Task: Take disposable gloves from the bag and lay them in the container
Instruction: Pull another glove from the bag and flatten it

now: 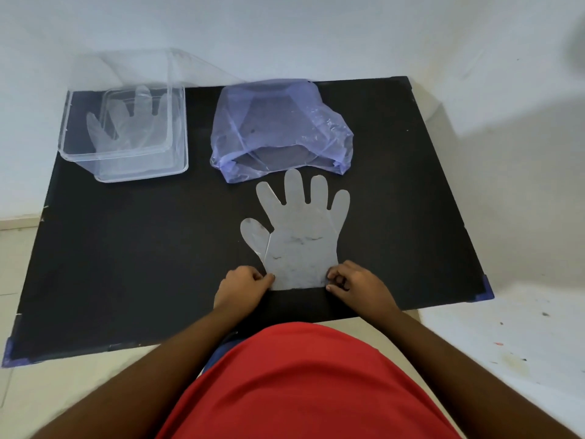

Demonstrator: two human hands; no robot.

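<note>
A clear disposable glove [300, 236] lies flat on the black mat, fingers pointing away from me. My left hand [243, 285] pinches the left corner of its cuff. My right hand [354, 282] pinches the right corner. Just beyond the glove's fingertips sits a crumpled bluish-purple plastic bag [281, 128], its open mouth facing me. At the far left stands a clear plastic container [180, 131] with another clear glove [126, 125] lying inside it.
The black mat [126, 248] covers a low surface against a white wall. Pale floor [506, 343] with small specks lies to the right and near me. My red shirt fills the bottom of the view.
</note>
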